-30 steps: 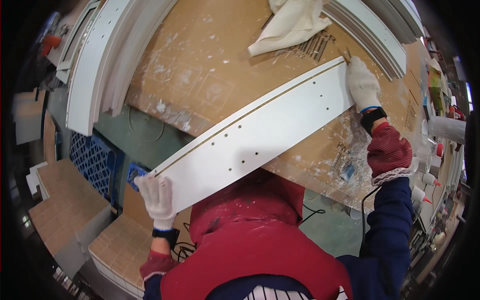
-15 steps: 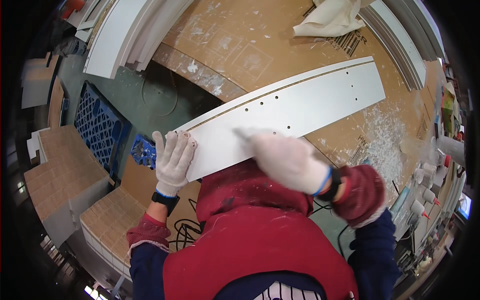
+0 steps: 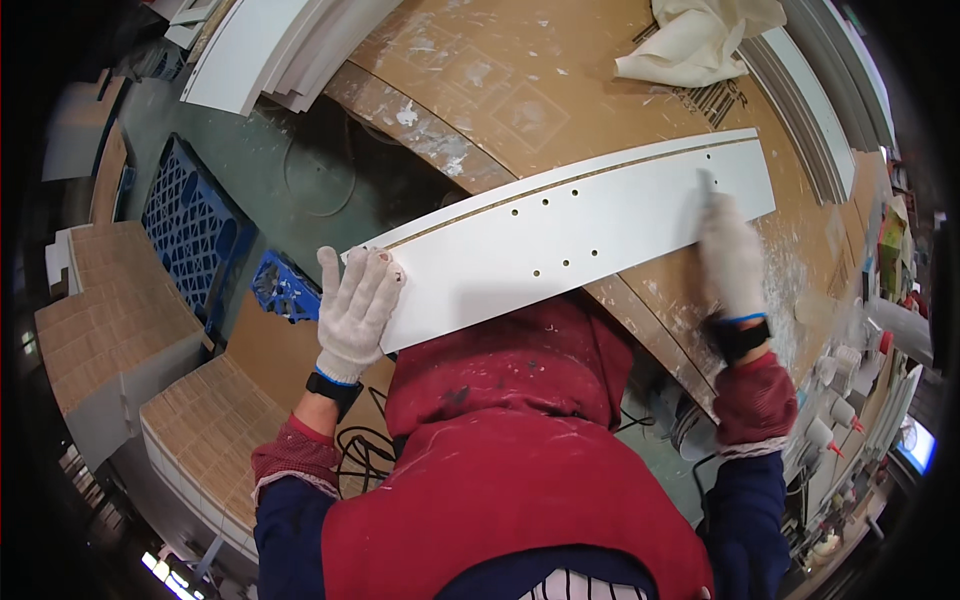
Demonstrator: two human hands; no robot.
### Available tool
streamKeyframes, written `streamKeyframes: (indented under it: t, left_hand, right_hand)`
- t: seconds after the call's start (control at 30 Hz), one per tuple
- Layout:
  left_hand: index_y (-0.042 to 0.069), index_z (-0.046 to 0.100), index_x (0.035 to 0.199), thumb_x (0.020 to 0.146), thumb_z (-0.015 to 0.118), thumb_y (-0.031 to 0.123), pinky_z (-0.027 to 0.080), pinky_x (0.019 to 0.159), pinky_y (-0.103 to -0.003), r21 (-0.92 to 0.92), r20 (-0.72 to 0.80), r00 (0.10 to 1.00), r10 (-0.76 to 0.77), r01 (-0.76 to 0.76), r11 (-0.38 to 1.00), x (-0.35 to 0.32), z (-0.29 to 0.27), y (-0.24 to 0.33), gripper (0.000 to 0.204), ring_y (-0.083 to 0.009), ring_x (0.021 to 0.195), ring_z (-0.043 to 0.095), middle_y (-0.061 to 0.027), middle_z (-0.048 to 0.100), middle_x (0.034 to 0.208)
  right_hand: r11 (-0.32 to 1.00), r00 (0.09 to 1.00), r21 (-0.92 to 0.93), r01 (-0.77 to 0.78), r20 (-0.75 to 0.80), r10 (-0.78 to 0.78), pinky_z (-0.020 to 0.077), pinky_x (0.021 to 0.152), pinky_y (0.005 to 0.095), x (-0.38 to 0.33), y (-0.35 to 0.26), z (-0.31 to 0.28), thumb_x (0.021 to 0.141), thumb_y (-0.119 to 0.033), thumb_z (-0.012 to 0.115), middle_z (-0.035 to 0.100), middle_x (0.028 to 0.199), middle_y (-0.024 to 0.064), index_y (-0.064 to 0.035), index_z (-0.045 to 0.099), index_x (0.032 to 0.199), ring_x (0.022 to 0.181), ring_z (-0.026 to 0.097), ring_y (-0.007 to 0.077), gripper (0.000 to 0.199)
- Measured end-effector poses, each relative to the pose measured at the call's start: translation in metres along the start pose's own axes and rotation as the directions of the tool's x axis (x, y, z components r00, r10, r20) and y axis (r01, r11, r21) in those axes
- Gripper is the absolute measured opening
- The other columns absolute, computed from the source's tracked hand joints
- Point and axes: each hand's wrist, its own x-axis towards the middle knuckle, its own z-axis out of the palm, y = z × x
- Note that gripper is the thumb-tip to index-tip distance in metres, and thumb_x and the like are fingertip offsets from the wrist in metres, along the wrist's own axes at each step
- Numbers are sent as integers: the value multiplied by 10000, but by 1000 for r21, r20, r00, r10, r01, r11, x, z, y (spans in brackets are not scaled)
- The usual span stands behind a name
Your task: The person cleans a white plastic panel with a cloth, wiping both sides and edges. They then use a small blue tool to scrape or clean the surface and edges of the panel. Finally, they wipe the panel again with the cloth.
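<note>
Board (image 3: 560, 232), long and white, lies aslant: right part over the brown tabletop (image 3: 450, 90), left part past the tabletop's edge, in front of the person's red apron (image 3: 500, 480). Thin brown line (image 3: 480, 209) runs along the board's far edge. Small dark holes (image 3: 566, 263) in two short rows near mid-length; more near the right end.

Left hand (image 3: 357, 315), in a white knit glove: open, fingers straight and laid on the board's left end, thumb held apart on the outer side.

Right hand (image 3: 732, 250), same kind of glove: closed around a slim grey tool (image 3: 707, 185) that points away from the person, at the board's right end. Hand and tool are blurred; cannot tell whether the tool touches the board, nor its exact kind.

Surroundings: pale cloth (image 3: 700, 40) crumpled on the tabletop's far side; pale boards stacked at right (image 3: 800, 110), beside the cloth. White flecks scattered over the tabletop. Blue pallet (image 3: 195, 230) stands at left, beyond a smaller blue plastic piece (image 3: 285, 288) near the left hand. White bottles with red tips (image 3: 820, 433) stand at far right.
</note>
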Motion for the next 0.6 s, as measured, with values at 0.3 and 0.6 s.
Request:
streamKeyframes:
  t: [0.3, 0.6]
  left_hand:
    - [65, 605, 1213, 769, 658, 99, 225, 1120, -602, -35, -8, 1000, -24, 24, 999, 6, 1, 4, 448, -335, 1323, 426, -134, 543, 1336]
    - [47, 589, 1230, 766, 596, 67, 218, 1133, -578, -50, -32, 1000, -2, 0, 999, 30, 19, 30, 464, -325, 1344, 395, -141, 533, 1340]
  right_hand:
    - [961, 973, -161, -227, -90, 215, 471, 823, 484, 44, 147, -29, 939, -313, 462, 644, 1026, 228, -100, 561, 1134, 984, 606, 422, 306]
    - [968, 974, -109, 225, 46, -221, 521, 583, 421, -3, -16, -3, 942, -206, 470, 642, 800, 141, -132, 552, 987, 723, 653, 333, 119]
